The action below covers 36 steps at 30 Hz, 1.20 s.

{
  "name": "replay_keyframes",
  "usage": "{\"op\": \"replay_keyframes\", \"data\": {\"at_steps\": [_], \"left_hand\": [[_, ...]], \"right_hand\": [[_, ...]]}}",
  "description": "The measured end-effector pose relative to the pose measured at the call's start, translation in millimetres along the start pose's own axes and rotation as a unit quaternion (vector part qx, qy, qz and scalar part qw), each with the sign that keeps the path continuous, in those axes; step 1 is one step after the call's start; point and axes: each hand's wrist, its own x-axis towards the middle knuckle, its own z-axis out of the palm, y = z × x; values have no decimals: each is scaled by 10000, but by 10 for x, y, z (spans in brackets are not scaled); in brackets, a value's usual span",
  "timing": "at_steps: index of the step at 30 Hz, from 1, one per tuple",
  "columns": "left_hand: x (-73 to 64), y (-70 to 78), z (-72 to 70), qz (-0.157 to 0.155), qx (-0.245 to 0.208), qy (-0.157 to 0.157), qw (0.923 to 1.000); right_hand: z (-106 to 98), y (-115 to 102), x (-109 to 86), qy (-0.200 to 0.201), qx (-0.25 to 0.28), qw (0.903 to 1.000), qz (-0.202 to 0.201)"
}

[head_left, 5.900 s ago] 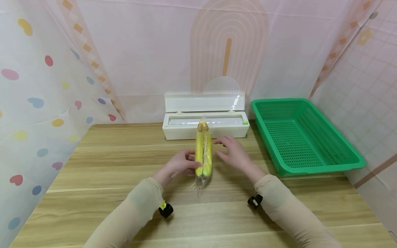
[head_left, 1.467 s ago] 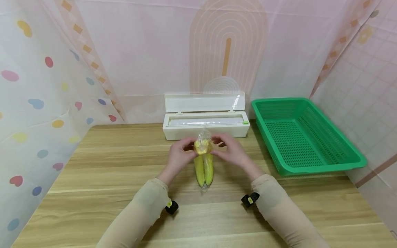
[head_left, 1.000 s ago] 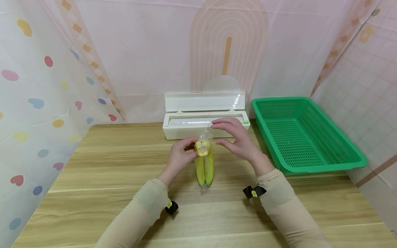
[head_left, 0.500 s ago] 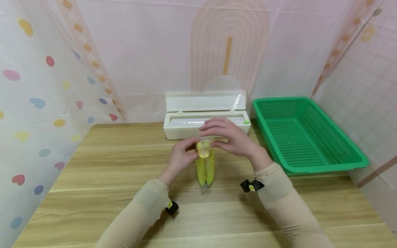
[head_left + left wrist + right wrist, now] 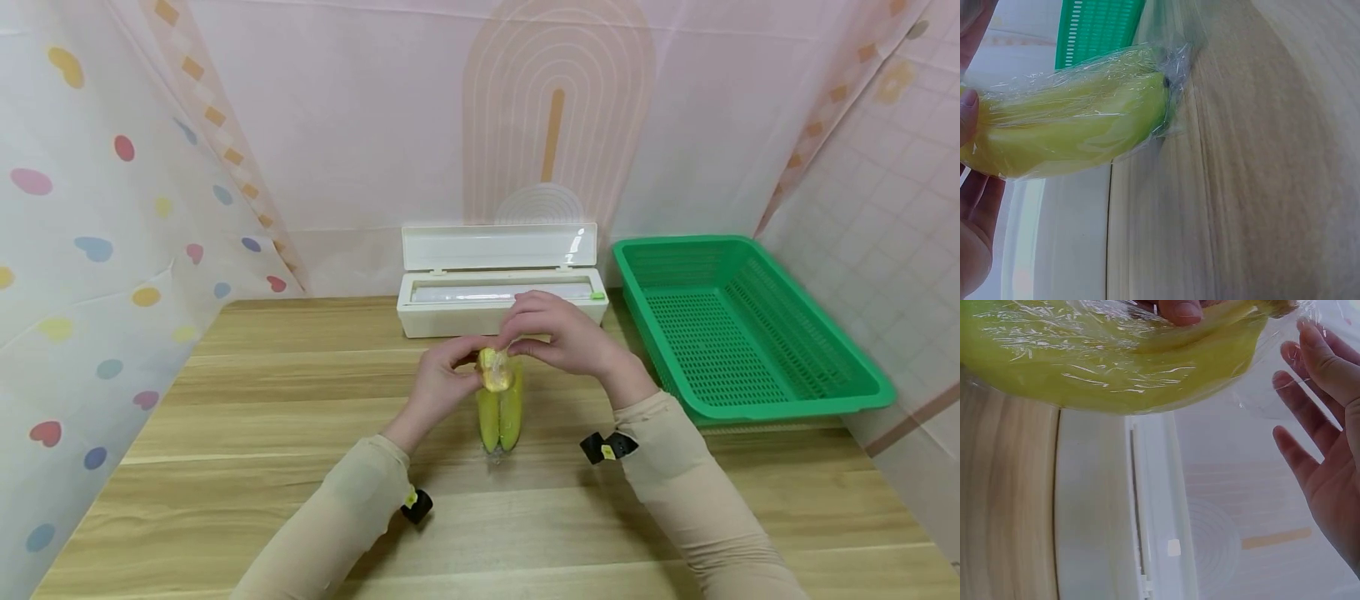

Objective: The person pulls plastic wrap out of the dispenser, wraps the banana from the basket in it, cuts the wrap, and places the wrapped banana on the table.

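Note:
A pair of bananas (image 5: 499, 418), wrapped in clear cling film, is held stem end up over the table. My left hand (image 5: 442, 375) grips them near the stem, its thumb lying on the film in the right wrist view. My right hand (image 5: 558, 335) is at the stem end, its thumb and a fingertip pinching the loose film (image 5: 1260, 394) there; its other fingers are spread in the right wrist view. Crumpled film (image 5: 1175, 72) gathers round the lower tips in the left wrist view.
Behind the hands stands a white cling film dispenser (image 5: 435, 320) with its lid raised, a roll inside and a green slider at its right end. A green plastic basket (image 5: 780, 412) sits at the right on the wooden table (image 5: 300, 400). Patterned cloth walls enclose the back and sides.
The bananas have tilted so the stem end faces me. My right hand left their side, lifted, then came in to the film at the stem end. The left hand keeps its grip.

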Motion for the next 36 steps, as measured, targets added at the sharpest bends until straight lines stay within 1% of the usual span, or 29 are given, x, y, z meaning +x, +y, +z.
{"op": "replay_keyframes", "data": {"at_steps": [3,6,10,12,15,19,25,29,32,36], "left_hand": [[-6,3,1,-37,-59,11,10000],[-15,-3,2,-153,-132,80,9998],[-23,-26,2,-331,-287,163,9989],[-24,-42,2,-358,-358,204,9985],[-22,-68,5,-299,-416,285,9983],[-18,-93,2,-229,-444,401,9979],[-21,-99,4,-294,-311,514,9978],[-25,-87,20,-341,-225,650,9970],[-27,-78,34,-371,-150,759,9963],[-28,-72,48,-393,-76,863,9955]], "right_hand": [[20,9,-46,152,-22,9998,127],[53,6,-103,337,-18,9989,324],[114,-15,-178,572,88,9967,576],[147,-23,-212,692,157,9955,633],[200,-33,-260,858,200,9939,662],[285,-33,-324,985,72,9926,712],[422,-31,-382,1129,-6,9900,845],[511,-54,-398,1330,113,9842,1163],[573,-75,-406,1497,238,9777,1453],[623,-98,-416,1613,474,9686,1834]]}}
